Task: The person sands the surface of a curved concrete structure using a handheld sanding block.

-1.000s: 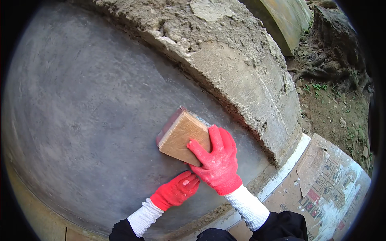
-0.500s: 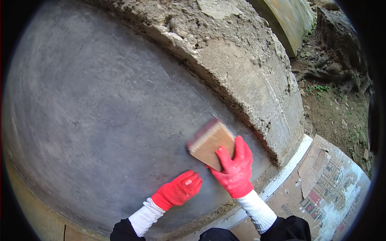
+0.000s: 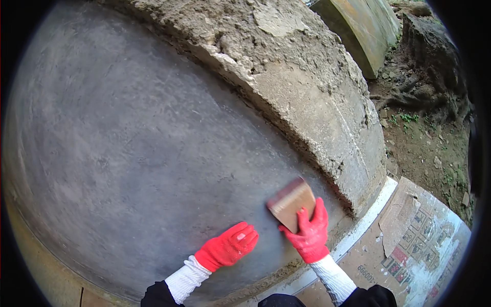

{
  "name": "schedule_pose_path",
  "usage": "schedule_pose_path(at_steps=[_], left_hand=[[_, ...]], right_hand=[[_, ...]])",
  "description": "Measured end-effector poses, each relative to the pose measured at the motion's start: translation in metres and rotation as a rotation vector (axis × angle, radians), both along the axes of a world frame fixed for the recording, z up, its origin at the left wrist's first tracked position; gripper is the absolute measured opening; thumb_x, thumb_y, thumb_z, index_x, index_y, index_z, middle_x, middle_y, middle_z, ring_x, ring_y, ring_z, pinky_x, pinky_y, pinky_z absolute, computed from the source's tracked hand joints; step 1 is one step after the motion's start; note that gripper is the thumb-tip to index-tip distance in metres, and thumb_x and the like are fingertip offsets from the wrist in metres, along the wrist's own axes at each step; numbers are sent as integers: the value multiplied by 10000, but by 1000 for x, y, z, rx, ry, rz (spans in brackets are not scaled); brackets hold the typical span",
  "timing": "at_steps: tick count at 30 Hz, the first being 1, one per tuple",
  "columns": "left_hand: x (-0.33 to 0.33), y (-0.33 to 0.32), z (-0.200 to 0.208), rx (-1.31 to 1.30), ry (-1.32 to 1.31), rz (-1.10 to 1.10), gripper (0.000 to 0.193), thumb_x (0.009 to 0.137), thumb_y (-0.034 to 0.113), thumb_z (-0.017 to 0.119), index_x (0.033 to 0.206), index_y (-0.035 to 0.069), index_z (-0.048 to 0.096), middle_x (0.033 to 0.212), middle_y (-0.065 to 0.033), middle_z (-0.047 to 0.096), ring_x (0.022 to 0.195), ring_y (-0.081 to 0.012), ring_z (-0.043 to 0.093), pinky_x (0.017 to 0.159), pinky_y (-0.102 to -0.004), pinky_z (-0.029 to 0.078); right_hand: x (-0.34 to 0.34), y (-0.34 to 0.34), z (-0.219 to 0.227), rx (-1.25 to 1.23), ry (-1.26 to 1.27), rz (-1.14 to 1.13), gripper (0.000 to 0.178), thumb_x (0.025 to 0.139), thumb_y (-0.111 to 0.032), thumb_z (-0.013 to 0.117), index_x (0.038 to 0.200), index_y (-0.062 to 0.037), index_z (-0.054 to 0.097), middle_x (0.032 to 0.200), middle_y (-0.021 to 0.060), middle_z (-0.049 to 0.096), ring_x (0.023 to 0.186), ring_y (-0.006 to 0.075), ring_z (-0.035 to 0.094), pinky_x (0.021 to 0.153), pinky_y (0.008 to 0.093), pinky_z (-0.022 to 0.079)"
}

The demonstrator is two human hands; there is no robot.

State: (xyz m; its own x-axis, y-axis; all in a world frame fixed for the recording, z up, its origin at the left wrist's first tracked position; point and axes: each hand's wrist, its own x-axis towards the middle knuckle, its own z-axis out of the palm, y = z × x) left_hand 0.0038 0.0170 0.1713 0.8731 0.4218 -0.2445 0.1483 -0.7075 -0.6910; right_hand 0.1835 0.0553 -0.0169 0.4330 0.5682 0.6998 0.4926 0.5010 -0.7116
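A wide flat brush [image 3: 293,203] with a wooden block and a blurred dark reddish bristle edge is in my right hand [image 3: 308,231]. That hand wears a red glove, its thumb lying across the wood and its fingers round the block's edge. The brush lies close against the smooth grey cement surface [image 3: 138,153], right of the middle. To its left, my left hand [image 3: 230,245], gloved in red with a pale spot on a finger, sits by the cement with its fingers curled together. Nothing shows in it, and its palm is hidden.
A rough, broken concrete ledge [image 3: 312,112] runs diagonally above the cement. Along the lower right lie a white edge strip [image 3: 365,217] and paint-smeared printed cardboard [image 3: 424,230]. Beyond are bare soil [image 3: 422,148], a dark stump [image 3: 432,56] and a mossy slab [image 3: 358,33].
My right hand has moved down and to the right with the brush, away from the middle of the cement. The left hand has barely moved.
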Motion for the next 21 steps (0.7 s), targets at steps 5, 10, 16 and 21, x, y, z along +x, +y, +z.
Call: schedule_pose_path(at_steps=[5,10,16,21], left_hand=[[-1,-1,7,-45,-9,53,394,760,170,561,1136,62,617,1101,-82,629,1111,-241,565,1022,-401,450],[-1,0,6,-39,-2,61,385,759,167,568,1126,64,620,1113,-81,627,1108,-242,568,1024,-402,448],[-2,1,-1,70,30,-90,371,767,160,575,1126,75,615,1112,-73,617,1103,-240,561,1027,-402,435],[2,2,3,-24,16,23,364,769,165,566,1115,66,618,1100,-83,618,1102,-244,561,1014,-401,444]], right_hand=[[8,14,115,180,3,136,676,455,-231,841,1102,-178,650,1267,216,477,1053,443,534,838,530,471],[-13,11,24,115,83,6,761,462,-271,880,1155,-157,585,1278,263,466,1057,469,530,849,546,466],[-25,-8,-71,-85,84,-77,944,499,-324,919,1282,-124,430,1334,367,402,1089,530,513,865,578,465],[-1,8,67,46,62,7,702,492,-310,882,1121,-153,613,1286,252,472,1101,451,519,835,524,475]])
